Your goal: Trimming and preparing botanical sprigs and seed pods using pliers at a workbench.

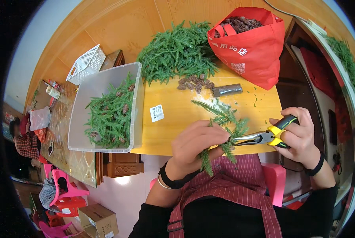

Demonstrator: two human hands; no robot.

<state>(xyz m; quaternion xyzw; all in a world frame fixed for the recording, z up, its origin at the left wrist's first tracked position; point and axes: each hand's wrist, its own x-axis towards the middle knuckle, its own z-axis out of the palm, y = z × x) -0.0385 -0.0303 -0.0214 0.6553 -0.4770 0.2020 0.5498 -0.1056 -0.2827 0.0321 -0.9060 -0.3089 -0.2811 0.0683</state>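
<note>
Between the fingers of my left hand is a green artificial pine sprig, its needled tips fanning out above and below the grip. My right hand is closed round the yellow and black handles of a pair of long-nose pliers. The jaws of the pliers reach in to the sprig's middle, beside my left fingertips; what they bite on is hidden by the needles. On the wooden table beyond my hands lie small brown pine cones and a dark grey bundle.
A clear plastic bin at the left holds sprigs with cones. Behind the cones is a heap of green sprigs, beside a red bag full of cones. A white label lies on the table. Far left, another person sits.
</note>
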